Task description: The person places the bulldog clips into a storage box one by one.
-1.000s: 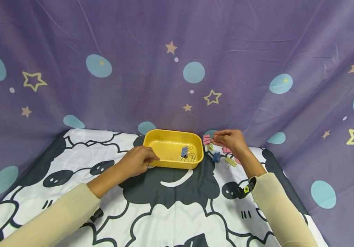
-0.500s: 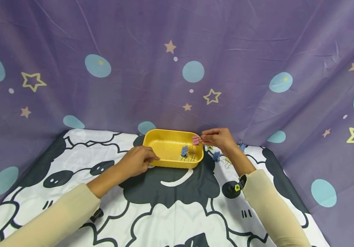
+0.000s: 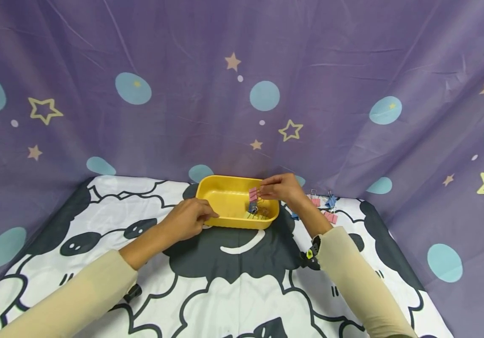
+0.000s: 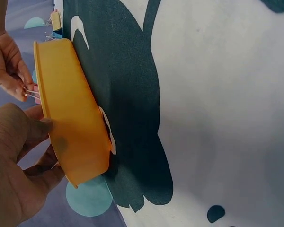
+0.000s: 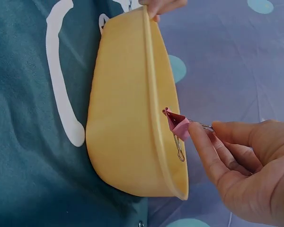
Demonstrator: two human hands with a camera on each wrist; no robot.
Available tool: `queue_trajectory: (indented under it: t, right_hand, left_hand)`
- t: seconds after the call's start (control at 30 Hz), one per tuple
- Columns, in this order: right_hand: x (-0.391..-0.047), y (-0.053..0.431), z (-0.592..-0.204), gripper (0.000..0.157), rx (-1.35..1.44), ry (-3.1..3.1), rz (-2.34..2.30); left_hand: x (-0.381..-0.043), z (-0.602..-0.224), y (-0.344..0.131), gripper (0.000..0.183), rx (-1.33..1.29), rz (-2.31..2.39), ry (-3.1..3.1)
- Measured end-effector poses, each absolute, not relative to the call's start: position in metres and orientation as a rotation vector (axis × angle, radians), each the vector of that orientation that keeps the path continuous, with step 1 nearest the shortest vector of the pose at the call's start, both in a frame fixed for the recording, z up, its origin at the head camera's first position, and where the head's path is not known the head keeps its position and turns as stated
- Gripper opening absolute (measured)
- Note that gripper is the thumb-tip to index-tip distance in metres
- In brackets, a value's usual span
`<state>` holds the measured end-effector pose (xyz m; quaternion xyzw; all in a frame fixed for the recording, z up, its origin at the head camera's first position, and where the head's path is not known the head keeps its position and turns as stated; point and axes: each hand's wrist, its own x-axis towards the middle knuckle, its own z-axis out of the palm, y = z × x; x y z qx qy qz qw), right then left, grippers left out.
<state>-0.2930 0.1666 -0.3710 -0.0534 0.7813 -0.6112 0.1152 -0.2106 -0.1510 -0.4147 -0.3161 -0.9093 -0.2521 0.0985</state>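
My right hand (image 3: 285, 188) pinches a pink binder clip (image 3: 253, 194) by one wire handle, over the right part of a yellow tray (image 3: 220, 220). The right wrist view shows the pink body hanging at the tray's opening, its other handle pointing down. Below it in the tray lie a blue binder clip (image 3: 252, 207) and several more wire handles, partly overlapped by the pink one. My left hand (image 3: 188, 219) grips the tray's near left rim; in the left wrist view its thumb (image 4: 40, 127) lies on the outer wall.
Right of the tray, partly behind my right forearm, lie pink binder clips (image 3: 330, 217) and a blue binder clip (image 3: 331, 202). A sheep-patterned cloth (image 3: 242, 300) covers the table. A purple curtain (image 3: 174, 94) rises right behind the tray.
My right hand has moved left with the pink binder clip, from beside the tray to over its right part. The left hand stays on the rim.
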Motion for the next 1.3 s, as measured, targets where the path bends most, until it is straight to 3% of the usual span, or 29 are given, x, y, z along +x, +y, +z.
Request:
queue_trajectory:
  t: [0.8, 0.97, 1.3]
  right_hand:
    - [-0.297, 0.125, -0.388, 0.026, -0.333, 2.497, -1.539]
    - [-0.295, 0.128, -0.390, 0.027, -0.398, 2.672, -1.359]
    - [-0.295, 0.148, -0.387, 0.026, -0.331, 2.589, -1.484]
  left_hand:
    - [-0.210, -0.412, -0.150, 0.037, -0.940, -0.730, -2.695]
    - [-0.212, -0.415, -0.149, 0.036, -0.939, -0.736, -2.698]
    - [-0.209, -0.412, -0.150, 0.036, -0.925, -0.724, -2.711]
